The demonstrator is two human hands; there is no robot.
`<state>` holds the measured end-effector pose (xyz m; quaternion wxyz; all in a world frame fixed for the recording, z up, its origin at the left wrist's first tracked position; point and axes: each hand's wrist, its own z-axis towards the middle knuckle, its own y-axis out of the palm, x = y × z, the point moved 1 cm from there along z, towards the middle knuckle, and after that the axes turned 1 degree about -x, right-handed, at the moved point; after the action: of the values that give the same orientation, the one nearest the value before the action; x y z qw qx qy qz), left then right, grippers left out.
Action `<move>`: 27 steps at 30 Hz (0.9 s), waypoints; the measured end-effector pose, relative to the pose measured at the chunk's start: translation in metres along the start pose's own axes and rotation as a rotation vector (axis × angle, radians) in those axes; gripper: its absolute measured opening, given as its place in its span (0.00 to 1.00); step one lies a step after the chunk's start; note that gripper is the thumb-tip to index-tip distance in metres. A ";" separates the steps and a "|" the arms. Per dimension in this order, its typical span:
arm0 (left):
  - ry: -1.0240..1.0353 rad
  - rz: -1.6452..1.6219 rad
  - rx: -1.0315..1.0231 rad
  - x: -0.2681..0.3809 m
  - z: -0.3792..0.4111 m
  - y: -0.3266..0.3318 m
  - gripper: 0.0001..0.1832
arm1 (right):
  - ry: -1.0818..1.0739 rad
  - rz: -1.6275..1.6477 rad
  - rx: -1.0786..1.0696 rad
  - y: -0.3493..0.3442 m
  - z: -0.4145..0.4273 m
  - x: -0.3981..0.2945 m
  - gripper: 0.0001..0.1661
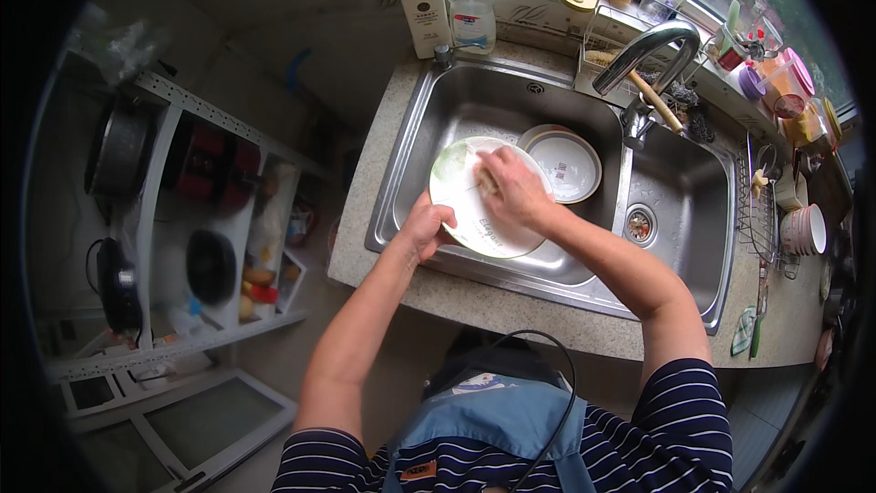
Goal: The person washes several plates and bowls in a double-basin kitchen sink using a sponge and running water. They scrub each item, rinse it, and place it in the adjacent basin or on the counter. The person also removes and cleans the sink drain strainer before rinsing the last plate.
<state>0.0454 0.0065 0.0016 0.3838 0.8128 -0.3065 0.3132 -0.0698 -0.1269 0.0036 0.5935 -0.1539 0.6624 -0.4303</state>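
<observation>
A white plate with a green patch and lettering (472, 219) is tilted over the left basin of a stainless steel sink (465, 92). My left hand (428, 224) grips its lower left rim, thumb on the face. My right hand (510, 185) presses a small pale scrubber (487, 181), partly hidden by the fingers, against the plate's face. Behind the held plate, more plates (564, 164) lie stacked on the basin floor, partly covered by it.
A chrome faucet (636, 58) arches over the divider. The smaller right basin has a drain strainer (640, 224). Two pump bottles (423, 7) stand at the back left. A wire rack (756, 205), stacked bowls (802, 229) and a green-handled knife (756, 337) are on the right counter.
</observation>
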 end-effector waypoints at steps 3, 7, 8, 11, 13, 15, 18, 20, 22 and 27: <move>-0.003 -0.024 -0.002 0.001 -0.002 0.004 0.37 | -0.157 0.351 -0.173 0.011 -0.013 -0.005 0.31; -0.030 -0.001 -0.043 0.002 -0.009 0.001 0.39 | -0.254 0.497 -0.180 0.020 -0.007 -0.018 0.22; -0.029 -0.012 -0.048 0.001 -0.009 0.000 0.39 | -0.321 0.387 -0.109 0.025 0.000 -0.016 0.20; -0.030 -0.014 -0.027 -0.001 -0.011 0.003 0.39 | -0.498 0.147 0.196 0.025 0.029 -0.008 0.11; -0.026 -0.009 0.002 -0.002 -0.012 0.005 0.39 | -0.252 0.010 0.226 0.025 0.042 0.010 0.08; 0.036 -0.003 0.038 -0.009 -0.009 -0.004 0.39 | -0.056 -0.127 0.267 0.024 0.047 0.038 0.07; 0.064 -0.019 0.183 -0.010 -0.022 -0.024 0.39 | 0.282 0.049 0.154 0.022 0.037 0.054 0.08; 0.095 -0.038 0.186 -0.002 -0.032 -0.027 0.40 | 0.472 0.327 0.107 0.024 0.024 0.071 0.10; 0.133 -0.047 0.177 0.004 -0.038 -0.024 0.40 | 0.655 0.821 0.155 0.032 0.007 0.088 0.13; 0.165 -0.220 0.192 -0.010 -0.034 -0.037 0.37 | 0.830 1.709 0.142 0.028 -0.030 0.048 0.20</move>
<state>0.0571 0.0554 -0.0043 0.3604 0.8458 -0.1518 0.3629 -0.1005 -0.1331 -0.0513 0.4328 0.5841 0.6808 0.0897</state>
